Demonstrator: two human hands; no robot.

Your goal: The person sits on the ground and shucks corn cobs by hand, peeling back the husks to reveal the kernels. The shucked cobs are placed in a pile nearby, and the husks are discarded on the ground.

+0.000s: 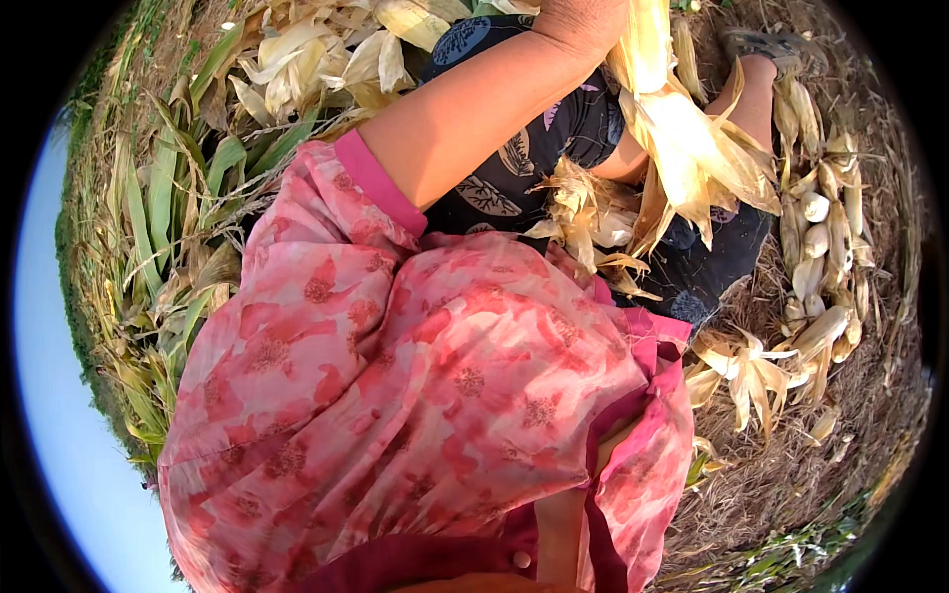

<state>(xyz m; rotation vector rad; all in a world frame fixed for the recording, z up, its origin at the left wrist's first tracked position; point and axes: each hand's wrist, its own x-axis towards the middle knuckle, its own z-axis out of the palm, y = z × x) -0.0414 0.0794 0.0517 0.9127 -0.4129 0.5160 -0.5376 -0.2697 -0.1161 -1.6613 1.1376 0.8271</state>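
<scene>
My left forearm crosses from the pink sleeve to the top edge, where only the wrist and heel of my left hand (586, 26) show. Its fingers are cut off by the frame. Right against that hand stands an ear of corn in pale, dry husk (645, 52); whether the hand grips it cannot be seen. Peeled husk leaves (686, 148) spread from its lower end over my leg. A crumpled clump of dry husk (586, 207) lies in my lap on dark printed cloth (489, 193). My right hand is out of view.
Several ears of corn (823, 237) lie on straw-covered ground at the right, with an opened husk (749, 378) below them. Loose husks (296, 63) are heaped at the upper left. Green and dry corn stalks (163, 193) lie on the left. A sandalled foot (775, 52) rests at the upper right.
</scene>
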